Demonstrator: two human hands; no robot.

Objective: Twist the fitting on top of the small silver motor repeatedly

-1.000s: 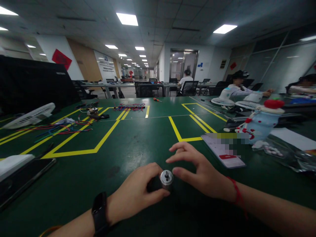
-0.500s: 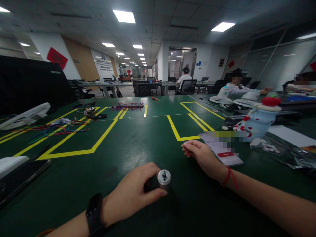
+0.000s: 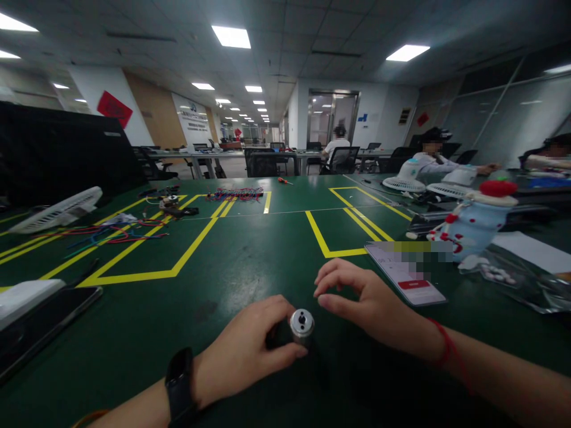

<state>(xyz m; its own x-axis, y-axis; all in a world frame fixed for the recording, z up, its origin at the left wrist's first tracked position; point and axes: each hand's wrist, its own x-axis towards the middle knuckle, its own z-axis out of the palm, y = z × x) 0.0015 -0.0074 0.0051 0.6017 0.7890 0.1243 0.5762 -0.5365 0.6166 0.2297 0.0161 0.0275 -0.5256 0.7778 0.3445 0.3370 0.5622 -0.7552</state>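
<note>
My left hand grips a small cylindrical motor with a silver end cap, holding it on the green table mat near the front edge. A black watch sits on that wrist. My right hand, with a red string on its wrist, hovers just right of the motor, fingers curled and pinched together near the silver end. I cannot tell whether it holds a small part. The motor's dark body is mostly hidden by my left fingers.
A phone lies right of my right hand, with a blue-and-red toy and plastic bags beyond. At the left lie a dark tablet, a white fan grille and coloured wires. People sit at far tables.
My right hand drew away toward the phone half a second ago and has now come back beside the motor's silver end. My left hand keeps its hold.
</note>
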